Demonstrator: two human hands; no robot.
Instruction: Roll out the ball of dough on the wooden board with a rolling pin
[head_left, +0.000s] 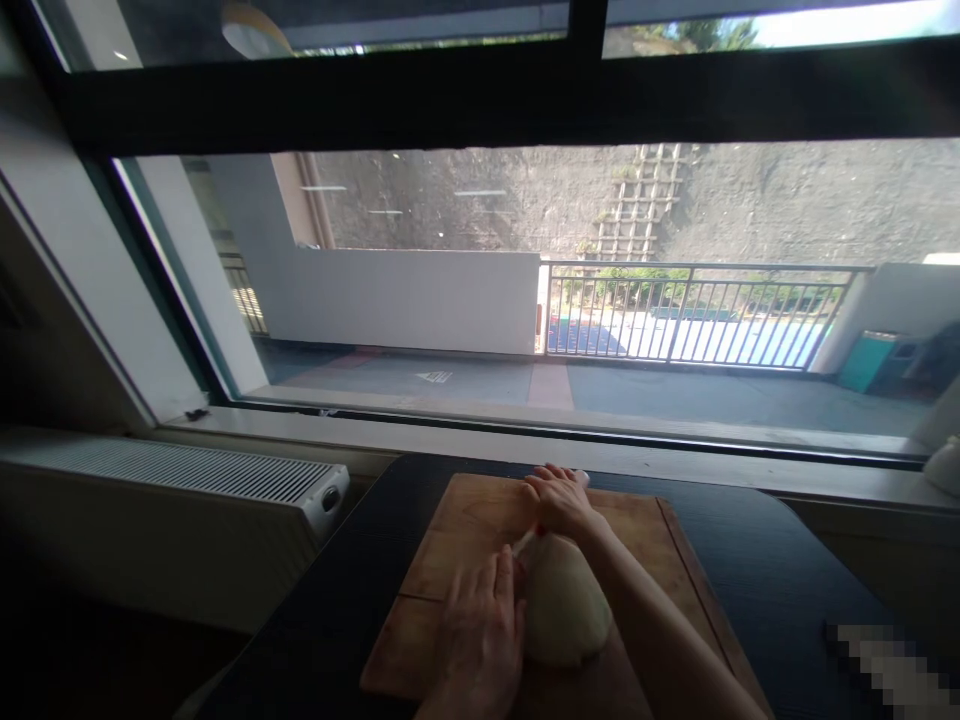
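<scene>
A pale, rounded sheet of dough [566, 605] lies on a wooden board [480, 510], between my hands and partly behind my right forearm. My right hand [559, 497] is at the board's far edge, its fingers bent over a pale rod that looks like a rolling pin [583, 479]. Only a whitish end and a short stretch of the rod between my hands show. Nearer to me, my left hand [484, 620] rests at the dough's left side, fingers stretched out and close together. It is slightly blurred, and whether the rod runs beneath its palm is hidden.
The board sits on a dark table [337, 590] pushed up to a window sill [495, 440]. A white radiator [225, 490] stands on the left. At the right, a blurred-out object [892, 660] lies on the table. A white item [943, 468] stands on the sill.
</scene>
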